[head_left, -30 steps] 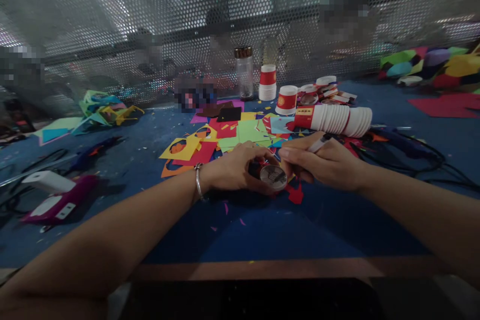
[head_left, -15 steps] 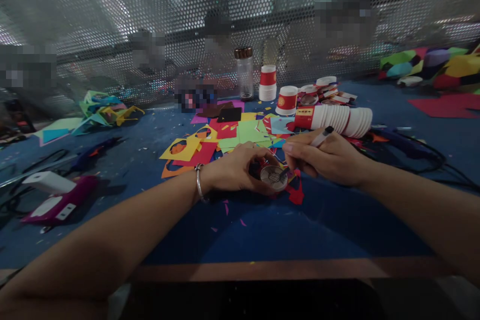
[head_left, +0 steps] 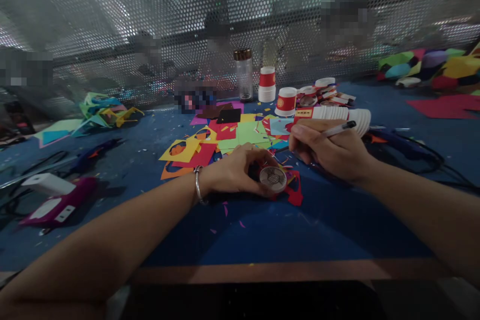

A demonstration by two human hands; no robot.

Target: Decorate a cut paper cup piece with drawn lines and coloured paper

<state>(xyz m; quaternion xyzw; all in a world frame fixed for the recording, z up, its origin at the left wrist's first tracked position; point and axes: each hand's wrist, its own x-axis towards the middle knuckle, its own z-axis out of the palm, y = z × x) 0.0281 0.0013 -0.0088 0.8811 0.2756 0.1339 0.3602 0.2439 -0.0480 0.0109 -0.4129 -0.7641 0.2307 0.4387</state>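
My left hand (head_left: 240, 167) is wrapped round a small cup (head_left: 273, 179), whose round end faces me and bears a dark drawn pattern. To its right, my right hand (head_left: 330, 150) grips a marker (head_left: 338, 129), its tip pointing left and apart from the cup. A red paper scrap (head_left: 295, 192) lies just right of the cup. Beyond my hands are a light green sheet (head_left: 252, 132), yellow sheets with round holes (head_left: 180, 150) and small paper cuttings.
Behind stand a glass bottle (head_left: 245, 77), stacked paper cups (head_left: 267, 85) and another cup (head_left: 287, 102). Glue guns lie left (head_left: 95, 154) and right (head_left: 403, 145), with cables. A purple power strip (head_left: 63, 207) is at the left. A perforated metal screen (head_left: 187, 5) rises behind.
My right hand and the marker have moved right and slightly up, away from the cup's end, and the drawn pattern now shows fully. My left hand has hardly moved.
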